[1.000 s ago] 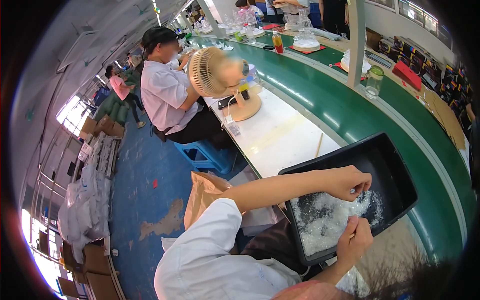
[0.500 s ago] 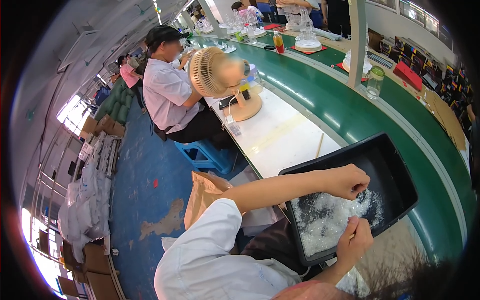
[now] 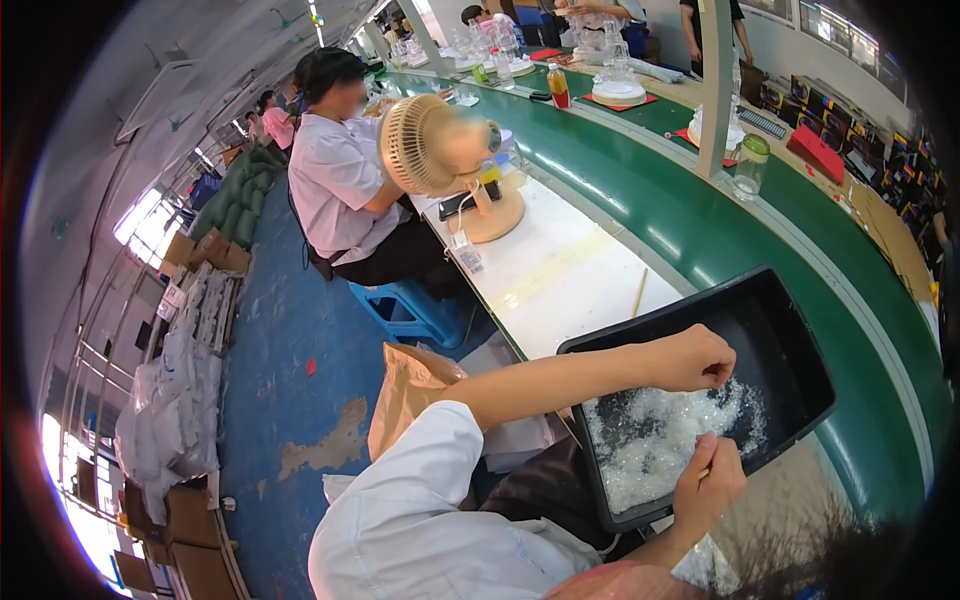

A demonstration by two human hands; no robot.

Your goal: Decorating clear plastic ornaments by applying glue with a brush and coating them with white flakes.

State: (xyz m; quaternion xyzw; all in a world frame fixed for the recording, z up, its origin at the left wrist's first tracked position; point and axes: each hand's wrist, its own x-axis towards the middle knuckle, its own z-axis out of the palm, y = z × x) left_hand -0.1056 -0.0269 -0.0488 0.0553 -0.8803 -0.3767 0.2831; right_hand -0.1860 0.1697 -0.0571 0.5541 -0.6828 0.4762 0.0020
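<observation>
A black rectangular tub [image 3: 800,330] sits at the lower right, with a spread of small clear, glittering beads or bits [image 3: 640,450] over its near part. Above these, my left hand [image 3: 697,358] reaches across the tub with fingers curled together in a pinch; whatever they hold is too small to make out. Lower down, at the tub's near right side, my right hand [image 3: 708,488] is closed around a thin tan stick, and only a short piece shows between thumb and fingers.
On the white tabletop [image 3: 570,270] lie a thin stick [image 3: 640,292] and a beige fan [image 3: 440,150]. A green conveyor belt [image 3: 640,215] runs behind. A co-worker [image 3: 340,180] sits on a blue stool [image 3: 410,310]. A brown paper bag [image 3: 405,390] stands beside my left arm.
My left hand has shifted very slightly left over the tub; my right hand stays put. The seated co-worker's head has moved, and people in the background have shifted.
</observation>
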